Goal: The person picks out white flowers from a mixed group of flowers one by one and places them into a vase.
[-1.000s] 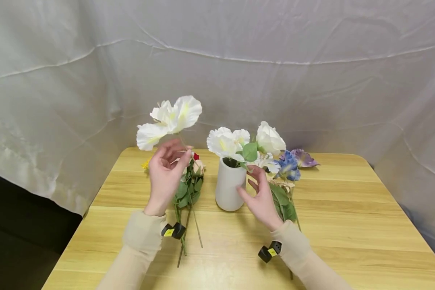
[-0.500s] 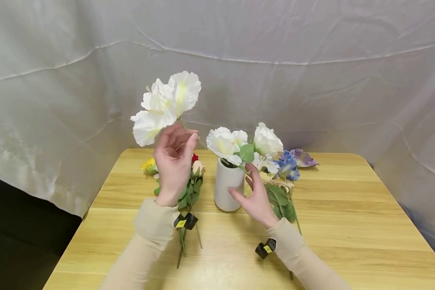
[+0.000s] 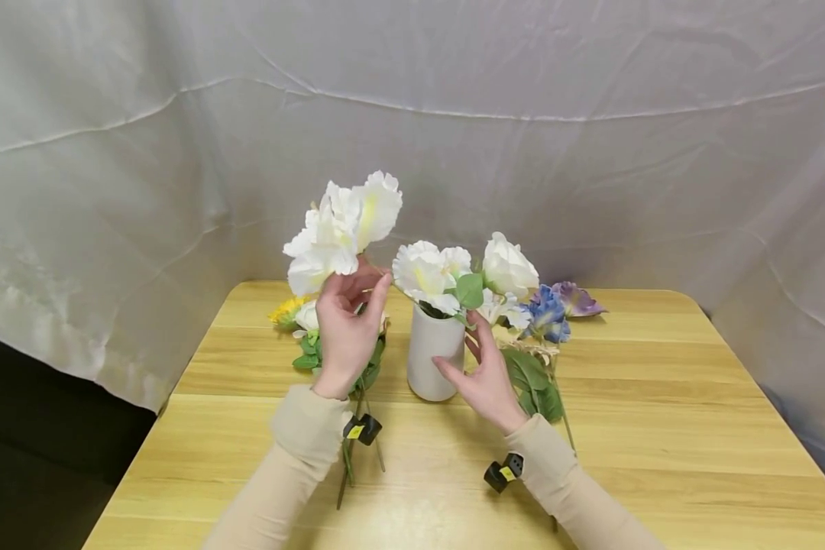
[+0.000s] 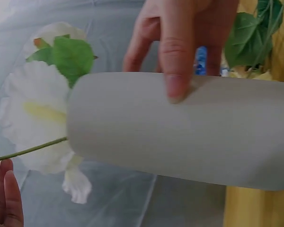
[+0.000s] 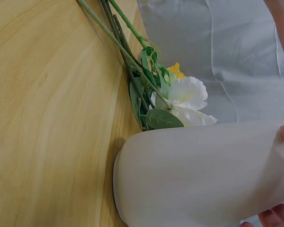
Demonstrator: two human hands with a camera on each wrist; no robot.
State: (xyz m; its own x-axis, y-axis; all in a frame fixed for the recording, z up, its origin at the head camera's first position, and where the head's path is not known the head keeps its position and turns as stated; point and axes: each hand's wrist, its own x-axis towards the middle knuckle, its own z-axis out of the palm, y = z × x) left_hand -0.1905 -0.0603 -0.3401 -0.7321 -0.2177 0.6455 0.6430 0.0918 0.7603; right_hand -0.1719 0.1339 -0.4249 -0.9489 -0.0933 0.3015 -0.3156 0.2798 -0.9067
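My left hand point(image 3: 351, 332) pinches the stem of a large white flower point(image 3: 347, 229) with yellow streaks, up and left of a white vase point(image 3: 426, 359). In the left wrist view that green stem point(image 4: 33, 149) runs from the fingertips to the vase's mouth; its lower end is hidden. My right hand point(image 3: 484, 374) holds the upright vase from the right, thumb on its front and fingers round its far side. Out of the vase's mouth rise a white flower point(image 3: 422, 273) with yellow streaks and a white rose point(image 3: 509, 266) with a green leaf point(image 3: 470, 291).
Left of the vase lie several flowers, including a yellow one point(image 3: 286, 311) and a white one point(image 5: 187, 93), stems toward the front. On the right lie a blue flower point(image 3: 548, 313), a purple flower point(image 3: 576, 299) and green leaves point(image 3: 539, 386). Grey cloth point(image 3: 412, 153) hangs behind the table.
My left hand rose with the white flower, then came down and to the right, bringing the stem to the vase's mouth. The right hand shifted slightly left with the vase, then stayed.
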